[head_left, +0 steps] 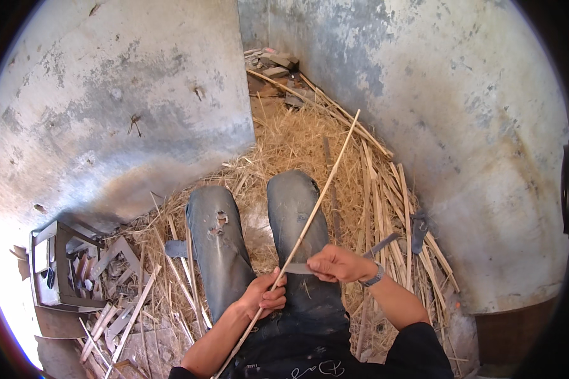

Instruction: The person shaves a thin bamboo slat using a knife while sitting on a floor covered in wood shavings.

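A long, thin, pale strip point(325, 187), which looks like split bamboo or wood, runs slantwise from my lap up past my right knee. My left hand point(264, 294) is closed around its lower part, above my thighs. My right hand point(336, 263) grips a knife, and the blade point(298, 268) lies against the strip just beside my left fingers. A dark narrow bar point(383, 244) sticks out on the other side of my right fist; it appears to be the knife's long handle. A watch is on my right wrist.
Shavings point(291, 136) cover the floor ahead of my knees. Several long strips point(379, 202) lie along the right wall point(474, 126). At the left, scrap wood surrounds a dark wooden frame point(55, 265) below another wall point(126, 107). Rubble point(275, 63) sits in the far corner.
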`<control>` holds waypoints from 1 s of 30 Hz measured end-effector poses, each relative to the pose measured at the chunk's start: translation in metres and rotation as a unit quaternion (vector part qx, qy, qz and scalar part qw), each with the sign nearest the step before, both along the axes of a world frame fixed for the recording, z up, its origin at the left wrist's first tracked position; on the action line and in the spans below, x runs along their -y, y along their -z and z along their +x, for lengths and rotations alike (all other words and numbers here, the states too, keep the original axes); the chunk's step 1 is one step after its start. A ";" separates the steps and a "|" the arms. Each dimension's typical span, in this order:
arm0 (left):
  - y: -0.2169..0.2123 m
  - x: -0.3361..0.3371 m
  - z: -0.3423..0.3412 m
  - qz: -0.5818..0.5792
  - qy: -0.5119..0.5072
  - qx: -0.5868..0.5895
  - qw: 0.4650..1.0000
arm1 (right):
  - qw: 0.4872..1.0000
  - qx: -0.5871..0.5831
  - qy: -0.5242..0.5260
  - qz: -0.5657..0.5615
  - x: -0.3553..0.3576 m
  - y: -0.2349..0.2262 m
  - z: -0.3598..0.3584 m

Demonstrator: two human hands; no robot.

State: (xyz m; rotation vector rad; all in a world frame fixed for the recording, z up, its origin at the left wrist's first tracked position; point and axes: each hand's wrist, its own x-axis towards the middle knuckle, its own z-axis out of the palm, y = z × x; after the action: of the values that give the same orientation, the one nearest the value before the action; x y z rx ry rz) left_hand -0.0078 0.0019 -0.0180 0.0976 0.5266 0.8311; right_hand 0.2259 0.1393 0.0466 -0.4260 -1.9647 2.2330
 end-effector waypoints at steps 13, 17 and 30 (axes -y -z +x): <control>-0.011 0.015 0.003 -0.002 -0.024 0.035 0.999 | 0.790 0.053 0.422 0.441 -0.084 0.010 0.005; -0.010 0.011 0.002 0.012 -0.040 0.010 0.999 | 0.787 0.085 0.431 0.434 -0.073 0.020 -0.011; -0.008 0.022 0.004 0.011 -0.043 0.012 0.999 | 0.869 -0.032 0.396 0.297 -0.034 0.044 -0.006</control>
State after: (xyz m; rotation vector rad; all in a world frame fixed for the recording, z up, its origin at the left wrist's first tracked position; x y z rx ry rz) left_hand -0.0033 -0.0200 -0.0099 0.0859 0.5027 0.9205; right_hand 0.2201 0.1734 0.0024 -0.8457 -1.8287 1.0747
